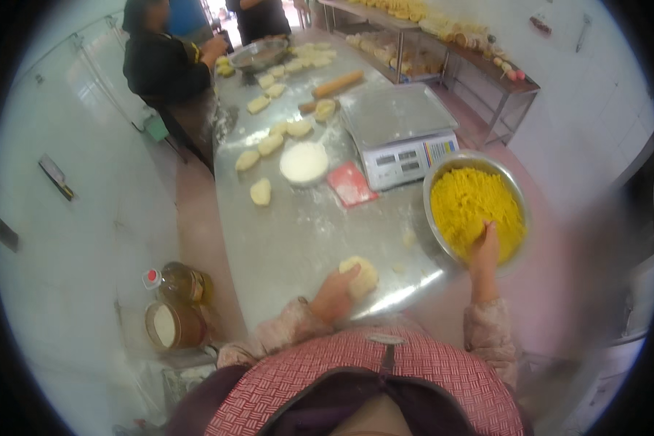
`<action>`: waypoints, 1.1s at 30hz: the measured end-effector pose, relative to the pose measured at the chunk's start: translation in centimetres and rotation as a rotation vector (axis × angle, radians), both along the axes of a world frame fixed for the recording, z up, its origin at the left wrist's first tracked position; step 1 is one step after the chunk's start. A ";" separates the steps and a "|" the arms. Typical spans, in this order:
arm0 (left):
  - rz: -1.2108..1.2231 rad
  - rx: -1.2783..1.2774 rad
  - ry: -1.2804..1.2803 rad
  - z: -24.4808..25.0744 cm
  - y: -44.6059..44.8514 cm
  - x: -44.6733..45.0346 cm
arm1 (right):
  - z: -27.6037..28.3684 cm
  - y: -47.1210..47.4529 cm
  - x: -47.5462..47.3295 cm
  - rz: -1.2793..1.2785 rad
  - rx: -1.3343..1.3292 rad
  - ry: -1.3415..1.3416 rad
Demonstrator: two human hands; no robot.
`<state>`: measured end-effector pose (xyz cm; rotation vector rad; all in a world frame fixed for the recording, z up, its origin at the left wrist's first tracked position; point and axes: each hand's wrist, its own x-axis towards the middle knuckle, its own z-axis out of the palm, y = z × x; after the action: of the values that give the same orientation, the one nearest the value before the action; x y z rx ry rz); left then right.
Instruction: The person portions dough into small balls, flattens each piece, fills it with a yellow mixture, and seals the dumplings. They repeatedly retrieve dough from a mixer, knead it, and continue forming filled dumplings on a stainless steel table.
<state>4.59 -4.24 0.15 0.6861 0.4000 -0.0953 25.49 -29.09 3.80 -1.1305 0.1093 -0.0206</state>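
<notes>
My left hand point(333, 294) holds a flattened round of pale dough point(363, 277) near the front edge of the metal table point(283, 240). In the steel bowl point(428, 204) at the table's right edge lies a crumbly yellow filling point(466, 199). My right hand point(485, 248) reaches into it; the fingertips are partly sunk or hidden, so their grip does not show. A dish of white powder point(304, 162) stands mid-table beside a red flour-dusted scraper or card point(351, 185). Several dough pieces point(270, 144) lie left of the dish.
A digital scale point(400, 120) stands left of and behind the bowl. Beyond are a wooden rolling pin point(338, 84), more dough and a metal basin point(259, 54). A co-worker point(169, 71) stands at the far left side. An oil jug point(188, 283) and a tub point(177, 327) sit low at left.
</notes>
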 end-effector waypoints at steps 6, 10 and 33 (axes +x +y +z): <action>0.010 -0.252 -0.291 1.3 -0.8 1.8 | 1.1 5.7 -9.3 0.581 0.289 0.014; -0.020 -0.148 -0.268 3.7 -1.5 2.1 | 1.7 8.8 -12.5 0.538 -0.315 -0.148; -0.053 -0.186 -0.196 5.4 0.0 0.0 | 2.5 8.0 -11.8 0.434 -0.961 -1.267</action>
<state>4.61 -4.27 5.60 0.5170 0.1817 -0.1128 13.67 -21.13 6.29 -1.8660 -1.4038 -0.4296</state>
